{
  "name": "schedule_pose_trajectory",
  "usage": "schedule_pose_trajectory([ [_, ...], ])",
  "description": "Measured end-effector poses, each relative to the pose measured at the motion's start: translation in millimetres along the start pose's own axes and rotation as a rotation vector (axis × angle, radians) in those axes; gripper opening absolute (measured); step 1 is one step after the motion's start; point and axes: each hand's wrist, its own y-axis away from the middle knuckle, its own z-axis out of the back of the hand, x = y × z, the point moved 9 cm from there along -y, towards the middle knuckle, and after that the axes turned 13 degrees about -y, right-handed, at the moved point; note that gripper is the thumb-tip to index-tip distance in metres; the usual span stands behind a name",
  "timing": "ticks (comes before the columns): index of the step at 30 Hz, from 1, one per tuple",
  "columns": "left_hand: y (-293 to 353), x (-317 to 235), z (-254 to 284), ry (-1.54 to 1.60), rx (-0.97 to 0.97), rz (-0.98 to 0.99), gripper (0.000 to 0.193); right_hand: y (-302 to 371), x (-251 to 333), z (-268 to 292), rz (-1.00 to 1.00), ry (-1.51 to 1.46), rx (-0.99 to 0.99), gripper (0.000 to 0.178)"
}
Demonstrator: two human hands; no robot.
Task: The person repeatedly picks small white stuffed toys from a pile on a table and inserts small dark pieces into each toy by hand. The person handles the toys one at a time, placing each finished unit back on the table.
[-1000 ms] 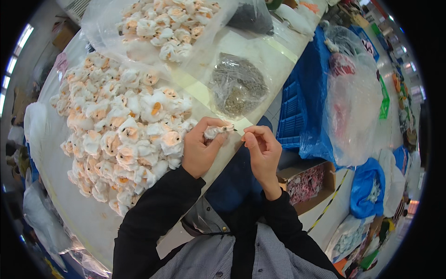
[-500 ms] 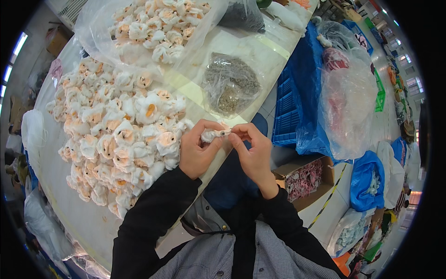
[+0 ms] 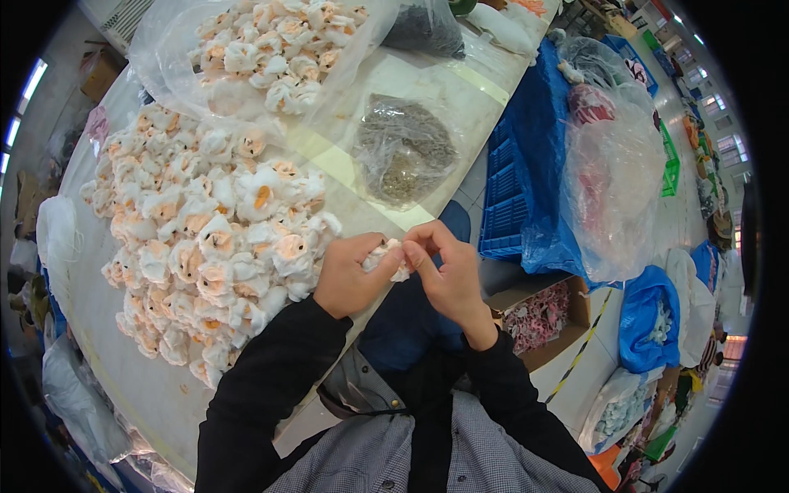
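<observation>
My left hand [image 3: 349, 275] holds a small white fabric flower [image 3: 388, 256] at the table's near edge. My right hand [image 3: 444, 271] meets it from the right, its fingertips pinching the same flower. Just left of my hands lies a big heap of white and peach fabric flowers [image 3: 205, 238] on the pale table [image 3: 156, 394]. A clear bag of dark small pieces [image 3: 404, 152] sits beyond my hands.
A clear plastic bag with more flowers [image 3: 271, 49] lies at the table's far side. Blue crates [image 3: 514, 189] and a large clear bag [image 3: 612, 181] stand to the right. A cardboard box of pink pieces [image 3: 542, 316] and blue bags [image 3: 653, 324] sit on the floor.
My right hand has closed in from the right onto the flower held by my left hand. Both hands have stayed at the table's edge.
</observation>
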Motion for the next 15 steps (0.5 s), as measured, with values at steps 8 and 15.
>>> schedule_pose_trajectory([
  [8,-2.2,-33.4,12.9,0.091,-0.173,-0.238,0.018,-1.3,2.3,0.8,0.033,-0.063,0.052,0.013],
  [15,-2.0,-24.4,8.0,0.098,-0.102,-0.154,0.016,3.1,-5.2,-0.9,-0.064,-0.134,-0.002,0.013],
])
